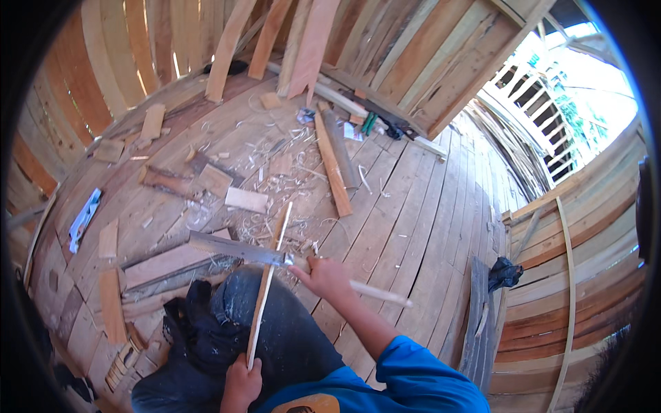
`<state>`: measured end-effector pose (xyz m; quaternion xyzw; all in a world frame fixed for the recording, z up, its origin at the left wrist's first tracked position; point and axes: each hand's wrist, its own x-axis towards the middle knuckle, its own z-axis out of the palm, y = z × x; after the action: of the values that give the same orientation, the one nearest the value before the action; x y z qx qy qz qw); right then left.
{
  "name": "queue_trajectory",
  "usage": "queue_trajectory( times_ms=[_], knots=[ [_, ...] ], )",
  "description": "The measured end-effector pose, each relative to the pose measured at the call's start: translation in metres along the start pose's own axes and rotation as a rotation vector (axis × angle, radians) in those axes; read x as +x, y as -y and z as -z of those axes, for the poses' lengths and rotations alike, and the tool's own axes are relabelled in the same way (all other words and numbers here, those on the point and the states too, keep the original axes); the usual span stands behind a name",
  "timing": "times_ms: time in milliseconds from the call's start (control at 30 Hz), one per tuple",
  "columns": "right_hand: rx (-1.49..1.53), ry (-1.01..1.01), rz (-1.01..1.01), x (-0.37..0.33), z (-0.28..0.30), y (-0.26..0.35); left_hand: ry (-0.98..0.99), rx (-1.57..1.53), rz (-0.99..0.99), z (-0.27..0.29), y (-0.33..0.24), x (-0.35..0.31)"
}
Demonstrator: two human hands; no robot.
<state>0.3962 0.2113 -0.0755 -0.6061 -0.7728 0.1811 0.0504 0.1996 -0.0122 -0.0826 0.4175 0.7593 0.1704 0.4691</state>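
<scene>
My left hand (242, 380) is closed round the lower end of a thin wooden strip (260, 303). The strip slants up and away across my raised knee. In my right hand (323, 277) is a long-bladed machete (231, 248), gripped on its wooden handle just behind the metal collar. The pale handle runs on well past my hand to the right. The blade points left and crosses the strip just beyond my knee; whether its edge touches the wood I cannot tell.
Curled shavings (265, 182) and offcuts (246, 200) litter the plank floor (399, 227). A longer board (332, 165) lies farther off. Boards lean on the far plank wall (385, 51). A black plastic bag (505, 273) rests on dark planks at the right. An opening shows daylight at upper right.
</scene>
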Motion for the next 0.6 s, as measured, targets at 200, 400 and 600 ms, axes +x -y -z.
queue_trajectory(
  times_ms=[200,400,600],
  knots=[
    [0.23,0.033,-0.035,-0.032,-0.023,0.015,0.027,-0.039,-0.093,-0.001,0.003,-0.004],
    [-0.046,-0.081,-0.186,0.011,0.014,-0.059,0.034,0.014,-0.009,-0.001,0.004,-0.005],
    [-0.093,0.051,-0.025,-0.038,0.009,-0.027,0.008,0.027,0.018,0.0,-0.001,-0.014]
  ],
)
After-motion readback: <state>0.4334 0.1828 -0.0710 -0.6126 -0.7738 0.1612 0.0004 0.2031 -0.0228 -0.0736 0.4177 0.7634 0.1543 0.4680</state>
